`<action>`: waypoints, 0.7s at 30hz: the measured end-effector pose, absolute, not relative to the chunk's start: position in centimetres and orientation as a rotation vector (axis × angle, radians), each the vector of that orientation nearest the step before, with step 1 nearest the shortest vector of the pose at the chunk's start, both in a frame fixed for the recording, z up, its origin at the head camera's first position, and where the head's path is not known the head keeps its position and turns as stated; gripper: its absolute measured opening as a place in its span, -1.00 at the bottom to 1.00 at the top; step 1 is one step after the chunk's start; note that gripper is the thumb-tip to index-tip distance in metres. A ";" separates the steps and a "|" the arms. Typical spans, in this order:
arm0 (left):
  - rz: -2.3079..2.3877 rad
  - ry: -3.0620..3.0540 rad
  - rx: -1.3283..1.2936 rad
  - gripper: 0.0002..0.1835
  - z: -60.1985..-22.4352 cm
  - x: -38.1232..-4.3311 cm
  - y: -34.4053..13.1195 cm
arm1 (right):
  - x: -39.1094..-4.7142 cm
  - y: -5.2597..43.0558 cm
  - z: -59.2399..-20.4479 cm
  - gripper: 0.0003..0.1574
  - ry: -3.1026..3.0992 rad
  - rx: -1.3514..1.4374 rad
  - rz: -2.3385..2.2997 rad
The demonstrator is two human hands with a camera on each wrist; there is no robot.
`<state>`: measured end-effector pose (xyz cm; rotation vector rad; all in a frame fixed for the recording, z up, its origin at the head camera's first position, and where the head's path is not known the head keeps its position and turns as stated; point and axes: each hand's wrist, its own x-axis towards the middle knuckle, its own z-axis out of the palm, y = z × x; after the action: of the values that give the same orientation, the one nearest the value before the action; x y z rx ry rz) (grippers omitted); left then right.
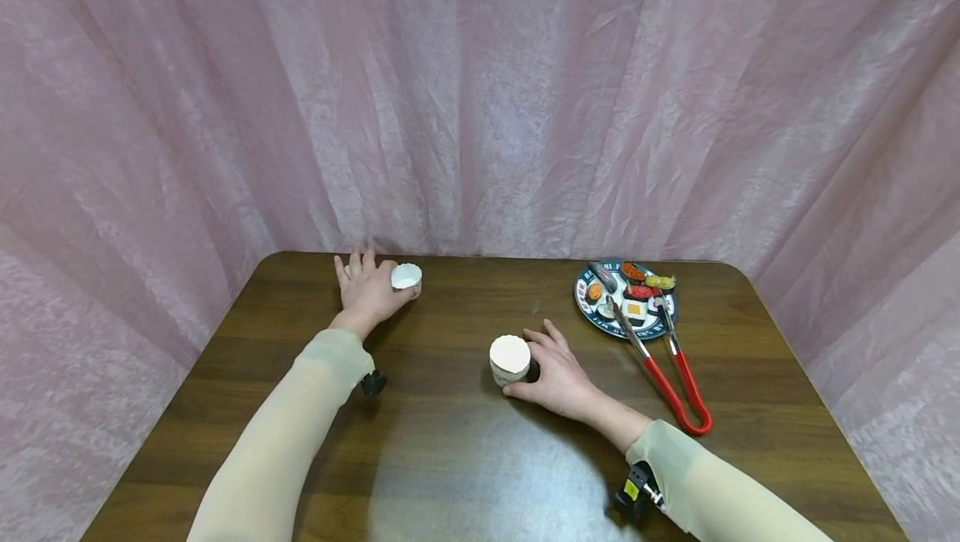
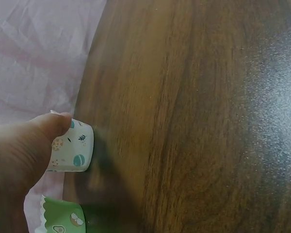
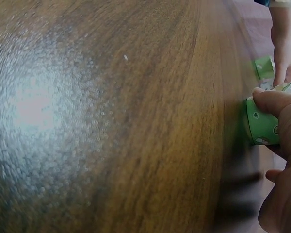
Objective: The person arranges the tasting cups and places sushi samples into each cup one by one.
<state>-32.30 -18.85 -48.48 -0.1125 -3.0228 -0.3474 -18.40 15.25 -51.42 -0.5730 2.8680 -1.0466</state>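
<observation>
Near the table's far edge my left hand (image 1: 365, 288) pinches a small white paper baking cup (image 1: 406, 276) between thumb and fingers. Teal and brown prints on that baking cup (image 2: 78, 150) show in the left wrist view. Beside it stands a green baking cup (image 2: 64, 216) with a scalloped rim, mostly hidden by the hand in the head view. At mid-table my right hand (image 1: 558, 375) holds another baking cup (image 1: 510, 360), white inside, with the thumb and fingers about its sides. From the right wrist, a green baking cup (image 3: 263, 121) with a pale patterned part above shows in this grip.
A round patterned plate (image 1: 585, 313) with several sushi pieces lies at the far right. Red-handled metal tongs (image 1: 678, 392) rest with their tips on it, handles on the wooden table (image 1: 465, 459). Pink curtains (image 1: 480, 108) hang behind the table and at its sides.
</observation>
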 end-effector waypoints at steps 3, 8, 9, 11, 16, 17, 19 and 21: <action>-0.346 -3.025 -0.102 -0.18 -48.5 -32.3 -19.1 | -18.4 15.2 -51.5 -0.18 2.876 -0.577 -1.039; -0.344 -3.030 -0.109 -0.03 -48.4 -32.1 -19.5 | -18.3 15.2 -51.7 -0.17 2.877 -0.589 -1.028; -0.344 -3.020 -0.120 -0.01 -48.4 -32.1 -19.5 | -18.3 15.2 -51.8 -0.17 2.878 -0.590 -1.027; -0.358 -2.991 -0.157 0.00 -48.2 -32.0 -19.5 | -18.3 15.2 -51.8 -0.17 2.879 -0.588 -1.031; -0.512 -2.870 -0.271 -0.12 -47.2 -31.6 -18.7 | -18.4 15.3 -51.8 -0.18 2.894 -0.590 -1.040; -0.541 -2.850 -0.295 -0.14 -47.1 -31.5 -18.4 | -18.4 15.3 -51.7 -0.18 2.895 -0.590 -1.038; -0.597 -2.813 -0.344 -0.17 -46.9 -31.2 -17.8 | -18.4 15.3 -51.7 -0.18 2.896 -0.589 -1.029; -0.646 -2.775 -0.414 -0.19 -46.7 -30.8 -17.2 | -18.4 15.4 -51.7 -0.18 2.897 -0.586 -1.023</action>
<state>-30.83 -17.18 -46.75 -0.4143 -2.7748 -0.6461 -18.43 15.36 -51.72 -0.5863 2.8966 -1.0230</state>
